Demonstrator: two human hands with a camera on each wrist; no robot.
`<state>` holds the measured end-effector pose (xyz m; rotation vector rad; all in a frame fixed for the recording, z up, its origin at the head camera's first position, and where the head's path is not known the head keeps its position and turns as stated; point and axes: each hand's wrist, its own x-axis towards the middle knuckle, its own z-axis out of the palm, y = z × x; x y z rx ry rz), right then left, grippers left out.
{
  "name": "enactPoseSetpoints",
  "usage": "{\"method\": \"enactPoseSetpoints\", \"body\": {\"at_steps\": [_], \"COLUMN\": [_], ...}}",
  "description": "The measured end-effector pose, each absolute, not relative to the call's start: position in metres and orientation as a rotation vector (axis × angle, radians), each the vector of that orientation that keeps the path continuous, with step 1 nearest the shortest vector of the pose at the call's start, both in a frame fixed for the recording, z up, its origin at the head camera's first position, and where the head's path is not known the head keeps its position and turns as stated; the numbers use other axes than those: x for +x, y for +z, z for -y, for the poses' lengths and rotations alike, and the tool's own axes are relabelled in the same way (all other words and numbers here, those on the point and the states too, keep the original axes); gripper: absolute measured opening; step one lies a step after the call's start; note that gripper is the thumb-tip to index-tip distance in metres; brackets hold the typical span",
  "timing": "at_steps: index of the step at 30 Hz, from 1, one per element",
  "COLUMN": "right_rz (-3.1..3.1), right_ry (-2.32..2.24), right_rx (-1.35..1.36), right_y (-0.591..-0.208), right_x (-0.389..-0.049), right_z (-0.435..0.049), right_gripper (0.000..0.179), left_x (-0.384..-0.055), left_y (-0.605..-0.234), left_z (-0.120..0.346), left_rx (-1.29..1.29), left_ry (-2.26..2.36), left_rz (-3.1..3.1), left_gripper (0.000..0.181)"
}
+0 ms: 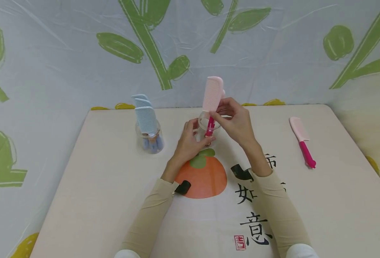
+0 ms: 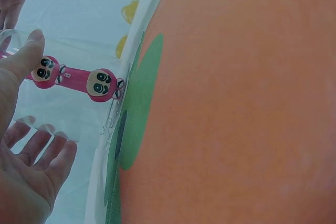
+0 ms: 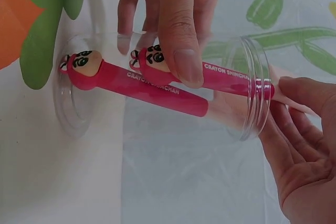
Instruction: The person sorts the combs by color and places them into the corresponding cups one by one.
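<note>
My left hand [image 1: 191, 141] steadies a clear jar [image 3: 257, 116], thumb on one side and fingers on the other. With its thumb and fingertips, my right hand [image 1: 236, 120] pinches a pink comb [image 1: 213, 95] at the jar's mouth. That comb's magenta handle [image 3: 226, 80] reaches down inside the jar, its cartoon-face end held above the bottom. Beside it, a second pink comb's handle [image 3: 152, 92] leans with its end at the jar's base. In the head view the second comb is mostly hidden behind the first.
Left of the hands stands another clear jar [image 1: 157, 145] with several light blue combs [image 1: 146, 120]. A third pink comb [image 1: 301, 139] lies on the table [image 1: 335, 200] at the right. An orange fruit print [image 1: 206, 179] and black characters mark the tabletop; a leaf-patterned sheet [image 1: 80, 64] hangs behind.
</note>
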<state>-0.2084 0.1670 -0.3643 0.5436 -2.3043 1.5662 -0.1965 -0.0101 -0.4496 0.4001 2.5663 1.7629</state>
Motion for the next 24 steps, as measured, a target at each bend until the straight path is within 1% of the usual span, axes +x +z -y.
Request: {"method": "enactPoseSetpoints", "body": {"at_steps": [9,17,24], "right_rz": [2.344,2.417,2.468], "right_ry": [1.550,1.490,1.388], "right_rx": [0.534,0.519,0.512], "right_y": [-0.3676,-0.3649,-0.3620], "right_x": [-0.2099,-0.2097,-0.2092], "right_z": [-0.1655,-0.1682,-0.1698], "right_gripper": [0.037,0.028,0.028], "left_x": [-0.1960,-0.1957,-0.1960], "left_y": [-0.4489,-0.4489,-0.4489], "left_z": [0.0103,0.0096,0.0098], "left_rx": [0.422,0.421,0.423], "left_ry": [1.766,1.764,1.758], "left_rz": [-2.570,-2.564,-2.572], "left_gripper": [0.078,0.078,0.079]}}
